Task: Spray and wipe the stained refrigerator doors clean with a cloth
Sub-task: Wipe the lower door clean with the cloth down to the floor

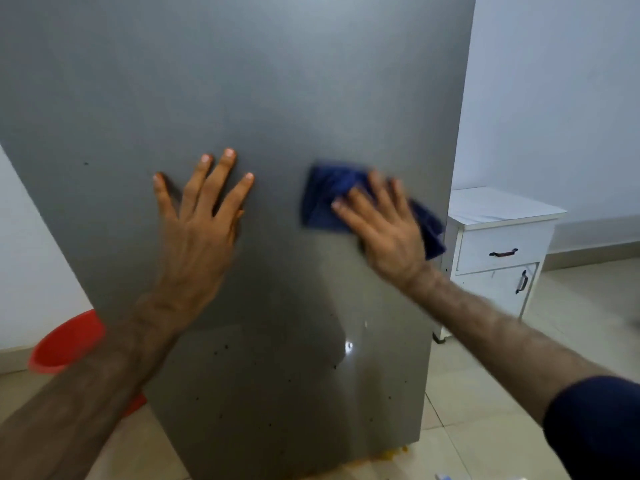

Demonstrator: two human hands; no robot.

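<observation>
Left hand (pixel 197 220) flat on the grey refrigerator door (pixel 277 98), fingers straight and spread, tips pointing up, palm against the panel. Holds nothing. Forearm runs up from lower left.

Right hand (pixel 384 230) presses a blue cloth (pixel 329 199) onto the door, right of centre. Fingers straight, angled up and left, lying across the cloth; not curled round it as far as the view shows. Hand and cloth are motion-blurred. Forearm comes in from lower right, dark blue sleeve (pixel 595 427) at the elbow end.

Hands are apart, bare door between them, roughly level, the left a bit higher.

Cloth: bunched, long axis running upper left to lower right. One part sticks out past the fingertips to the left, the other trails out behind the hand near the door's right edge.

Door: tall panel, long axis vertical, leaning in frame from the wide lens. Small dark specks (pixel 221 348) scattered over the lower half, one isolated at left (pixel 86 164). Glossy reflection lower right. Yellow smear on the floor at the bottom edge (pixel 398 453).

Around: red basin (pixel 65 344) on the floor left of the fridge, partly hidden by the left forearm. White cabinet (pixel 502 244) with a drawer and a door just right of the fridge, against the white wall. Beige tile floor (pixel 485 393).
</observation>
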